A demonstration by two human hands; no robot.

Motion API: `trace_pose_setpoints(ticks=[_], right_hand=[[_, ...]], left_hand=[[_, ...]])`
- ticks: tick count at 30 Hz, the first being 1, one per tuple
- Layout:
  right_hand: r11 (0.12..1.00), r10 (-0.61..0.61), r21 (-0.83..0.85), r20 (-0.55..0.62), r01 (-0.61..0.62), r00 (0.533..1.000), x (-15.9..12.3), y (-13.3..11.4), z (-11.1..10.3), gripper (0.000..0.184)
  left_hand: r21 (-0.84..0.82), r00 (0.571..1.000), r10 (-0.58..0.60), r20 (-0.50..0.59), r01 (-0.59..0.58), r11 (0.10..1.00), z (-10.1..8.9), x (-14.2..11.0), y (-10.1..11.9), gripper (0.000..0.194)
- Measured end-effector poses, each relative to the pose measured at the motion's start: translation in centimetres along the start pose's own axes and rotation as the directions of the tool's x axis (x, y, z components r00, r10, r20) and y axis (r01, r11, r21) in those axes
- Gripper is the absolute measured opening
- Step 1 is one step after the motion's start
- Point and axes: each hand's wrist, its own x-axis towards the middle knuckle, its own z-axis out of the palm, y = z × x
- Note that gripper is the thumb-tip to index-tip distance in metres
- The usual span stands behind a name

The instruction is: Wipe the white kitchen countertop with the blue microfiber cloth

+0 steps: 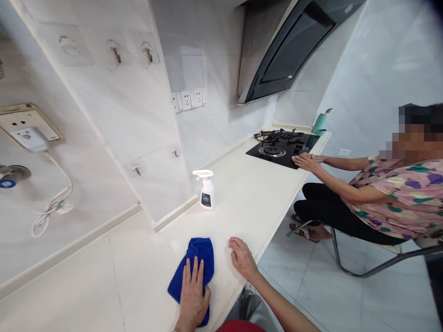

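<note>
My left hand (194, 295) lies flat on a folded blue cloth (206, 249), fingers stretched out and pointing away from me. The cloth rests on the cream countertop (242, 207), part of it hidden under the palm. To the right, near the counter's front edge, my right hand (244, 262) rests on the surface with its fingers loosely curled in and nothing visible in them. A white spray bottle (207, 196) with a dark label stands upright beyond the cloth, by the wall corner.
A black gas hob (273, 151) is set into the far counter under a range hood (290, 46). Beside it stands a green bottle-like item (320, 122). At right, a seated person (398, 189) rests both hands at the hob's edge. A plugged-in cable (71, 177) hangs at left.
</note>
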Motion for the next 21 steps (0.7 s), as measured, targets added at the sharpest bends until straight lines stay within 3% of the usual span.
trace_pose_setpoints(ticks=[6,12,21], right_hand=[[0.999,0.021,0.034,-0.018,-0.020,1.000,0.2,0.1,0.2,0.041],[0.997,0.041,0.066,-0.016,-0.040,0.999,0.6,0.0,0.1,0.040],[0.998,0.065,0.010,-0.013,-0.065,0.998,1.4,0.2,0.3,0.040]], left_hand=[[0.005,0.997,0.071,0.026,-0.071,0.997,-0.7,-1.2,-1.6,0.082],[-0.041,0.998,0.058,0.011,-0.057,0.998,-1.2,-1.3,-1.8,0.077],[-0.177,0.995,0.076,-0.060,-0.085,0.980,1.1,-0.5,-3.3,0.076]])
